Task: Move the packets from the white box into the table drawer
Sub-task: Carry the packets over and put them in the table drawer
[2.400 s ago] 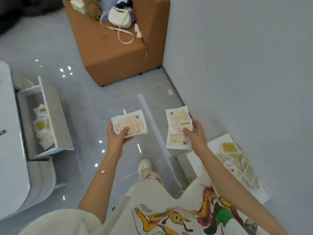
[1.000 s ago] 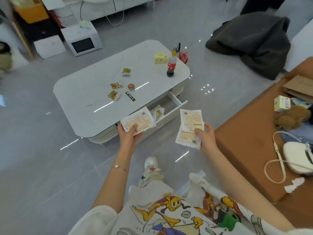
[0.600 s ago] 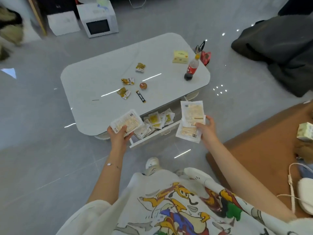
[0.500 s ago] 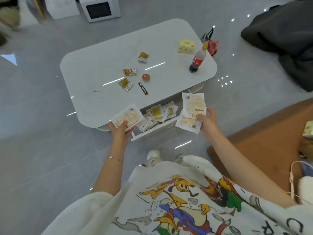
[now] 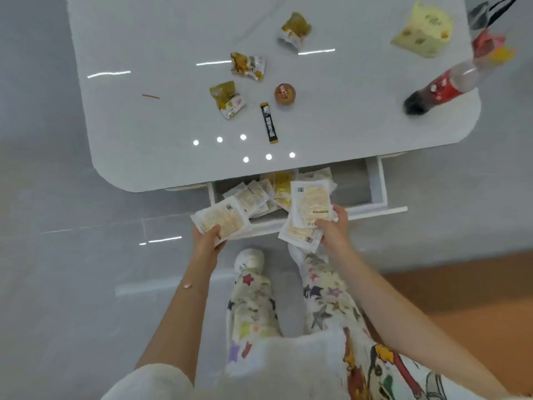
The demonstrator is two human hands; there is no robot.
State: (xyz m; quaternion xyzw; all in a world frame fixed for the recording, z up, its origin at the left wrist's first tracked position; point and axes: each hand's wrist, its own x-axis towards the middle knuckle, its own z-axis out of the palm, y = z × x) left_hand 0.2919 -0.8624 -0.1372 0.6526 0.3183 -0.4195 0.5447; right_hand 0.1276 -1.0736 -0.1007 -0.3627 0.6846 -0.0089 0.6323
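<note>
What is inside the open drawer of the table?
White and yellow packets lie piled in the drawer, toward its left; the right part looks bare. The tabletop hides its back; the held packets in the left hand and right hand cover the pile's front.

Living room of a home, viewed from above

A low white table [image 5: 144,39] with rounded corners is set on a glossy grey tiled floor [image 5: 57,284], and a blurred orange-brown surface [image 5: 476,298] is seen at the lower right. Crumpled snack wrappers [image 5: 247,66], a round wrapped sweet [image 5: 285,94], a black stick sachet [image 5: 269,122], a yellow pack [image 5: 422,28] and a red-labelled soft-drink bottle [image 5: 438,89] are scattered over the tabletop. An open drawer [image 5: 375,183] under the top is part-filled with loose packets [image 5: 253,194]. Soft star-printed lounge trousers [image 5: 251,307] are worn by the person standing before it.
</note>
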